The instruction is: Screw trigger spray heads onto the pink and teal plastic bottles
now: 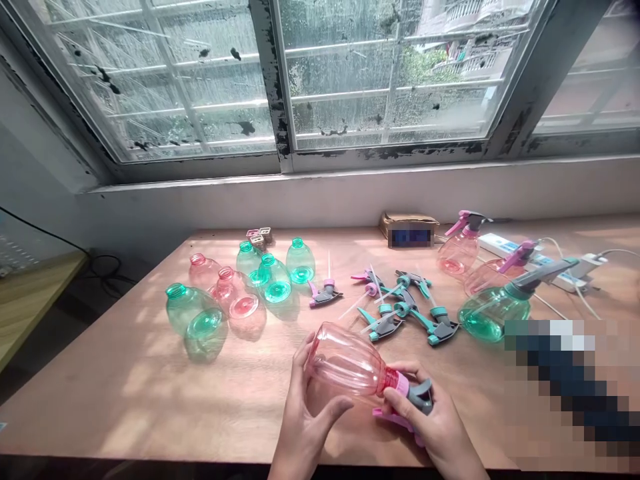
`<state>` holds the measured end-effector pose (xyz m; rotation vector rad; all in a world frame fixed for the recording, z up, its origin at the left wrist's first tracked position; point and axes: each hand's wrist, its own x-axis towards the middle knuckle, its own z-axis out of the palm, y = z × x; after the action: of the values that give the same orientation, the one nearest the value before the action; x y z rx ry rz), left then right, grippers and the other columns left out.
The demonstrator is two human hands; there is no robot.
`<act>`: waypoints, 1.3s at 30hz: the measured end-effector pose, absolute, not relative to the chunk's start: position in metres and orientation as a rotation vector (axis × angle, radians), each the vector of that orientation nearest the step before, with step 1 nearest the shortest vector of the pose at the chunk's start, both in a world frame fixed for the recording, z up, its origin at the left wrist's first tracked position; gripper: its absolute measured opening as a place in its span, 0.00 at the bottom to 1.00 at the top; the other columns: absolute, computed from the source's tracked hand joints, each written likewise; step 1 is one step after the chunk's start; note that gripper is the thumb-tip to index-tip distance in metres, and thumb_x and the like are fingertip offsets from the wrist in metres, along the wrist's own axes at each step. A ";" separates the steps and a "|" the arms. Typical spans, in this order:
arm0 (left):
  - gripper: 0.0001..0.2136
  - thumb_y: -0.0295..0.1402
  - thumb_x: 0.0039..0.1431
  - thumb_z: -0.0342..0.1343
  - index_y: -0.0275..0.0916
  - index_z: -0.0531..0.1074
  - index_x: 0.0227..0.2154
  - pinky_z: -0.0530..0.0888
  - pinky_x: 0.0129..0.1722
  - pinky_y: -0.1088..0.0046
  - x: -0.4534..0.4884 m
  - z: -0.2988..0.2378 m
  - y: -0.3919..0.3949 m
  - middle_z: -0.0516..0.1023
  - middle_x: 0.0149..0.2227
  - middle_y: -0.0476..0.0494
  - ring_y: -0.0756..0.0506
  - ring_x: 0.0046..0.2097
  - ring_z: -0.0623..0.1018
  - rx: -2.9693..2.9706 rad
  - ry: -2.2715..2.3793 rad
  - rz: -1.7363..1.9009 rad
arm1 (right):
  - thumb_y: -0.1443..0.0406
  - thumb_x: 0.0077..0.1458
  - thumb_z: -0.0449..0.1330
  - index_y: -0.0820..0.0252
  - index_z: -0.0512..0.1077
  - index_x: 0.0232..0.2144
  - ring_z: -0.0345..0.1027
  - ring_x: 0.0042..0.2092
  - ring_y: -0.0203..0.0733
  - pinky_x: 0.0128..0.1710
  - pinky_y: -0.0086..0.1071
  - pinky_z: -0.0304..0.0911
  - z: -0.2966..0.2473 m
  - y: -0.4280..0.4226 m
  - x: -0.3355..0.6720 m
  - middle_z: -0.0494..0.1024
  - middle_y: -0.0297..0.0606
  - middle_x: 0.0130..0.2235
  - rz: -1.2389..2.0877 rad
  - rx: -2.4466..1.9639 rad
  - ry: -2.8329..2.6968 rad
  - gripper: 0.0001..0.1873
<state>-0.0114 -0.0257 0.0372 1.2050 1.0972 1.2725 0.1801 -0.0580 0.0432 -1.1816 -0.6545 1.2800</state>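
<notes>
Left hand [305,417] wraps a pink spray bottle [343,360], right hand [425,421] its trigger head [419,398].

Glossy tinted plastic on smooth, pale wood

The pink spray bottle [345,360] is shiny, see-through plastic; its grey trigger head [421,395] is matt plastic. The wooden tabletop [125,400] looks smooth and matt, the far cardboard box [407,228] dull and papery, and the window frame [275,87] rough with flaking paint.
</notes>
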 end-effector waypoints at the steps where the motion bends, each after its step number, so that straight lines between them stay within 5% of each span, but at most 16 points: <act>1: 0.38 0.44 0.52 0.74 0.52 0.66 0.65 0.60 0.73 0.57 -0.010 0.038 -0.026 0.65 0.72 0.43 0.35 0.73 0.62 1.174 1.083 1.301 | 0.50 0.41 0.80 0.59 0.81 0.38 0.80 0.32 0.45 0.33 0.39 0.83 0.041 -0.058 0.179 0.84 0.36 0.34 1.277 -1.168 -0.669 0.26; 10: 0.33 0.41 0.56 0.71 0.50 0.67 0.64 0.62 0.72 0.54 -0.011 0.034 -0.021 0.65 0.72 0.40 0.33 0.72 0.65 1.089 1.040 1.290 | 0.52 0.43 0.80 0.59 0.81 0.39 0.78 0.30 0.41 0.31 0.34 0.81 0.036 -0.057 0.181 0.84 0.35 0.32 1.265 -1.158 -0.672 0.25; 15: 0.34 0.39 0.55 0.72 0.53 0.67 0.64 0.59 0.74 0.54 -0.014 0.031 -0.021 0.63 0.73 0.43 0.34 0.73 0.63 1.209 1.083 1.252 | 0.48 0.45 0.78 0.58 0.77 0.41 0.78 0.25 0.41 0.15 0.21 0.64 0.041 -0.057 0.183 0.81 0.33 0.25 1.273 -1.195 -0.643 0.28; 20: 0.37 0.41 0.55 0.73 0.52 0.64 0.66 0.58 0.74 0.54 -0.012 0.034 -0.024 0.63 0.73 0.43 0.34 0.74 0.61 1.170 1.060 1.268 | 0.50 0.42 0.80 0.58 0.80 0.39 0.79 0.31 0.42 0.32 0.34 0.81 0.040 -0.057 0.178 0.84 0.36 0.32 1.260 -1.149 -0.639 0.27; 24: 0.34 0.45 0.56 0.71 0.48 0.66 0.64 0.58 0.73 0.52 -0.008 0.036 -0.026 0.66 0.71 0.39 0.33 0.73 0.63 1.070 1.042 1.334 | 0.54 0.42 0.81 0.60 0.81 0.39 0.79 0.33 0.42 0.34 0.35 0.82 0.035 -0.058 0.177 0.86 0.39 0.38 1.294 -1.104 -0.658 0.25; 34: 0.33 0.38 0.57 0.72 0.55 0.67 0.64 0.60 0.73 0.55 -0.016 0.027 -0.021 0.65 0.72 0.46 0.35 0.73 0.63 1.132 1.008 1.249 | 0.51 0.42 0.81 0.57 0.80 0.40 0.75 0.28 0.37 0.28 0.31 0.80 0.037 -0.056 0.183 0.83 0.33 0.32 1.277 -1.129 -0.633 0.27; 39: 0.38 0.40 0.55 0.73 0.54 0.64 0.66 0.60 0.73 0.57 -0.013 0.032 -0.023 0.64 0.72 0.46 0.36 0.73 0.62 1.147 1.063 1.231 | 0.52 0.43 0.81 0.58 0.80 0.40 0.77 0.31 0.40 0.34 0.36 0.82 0.038 -0.057 0.181 0.83 0.34 0.33 1.308 -1.114 -0.638 0.26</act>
<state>-0.0133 -0.0232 0.0323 1.1475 1.0634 1.2312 0.1811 -0.0569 0.0377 -1.1138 -0.6384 1.3077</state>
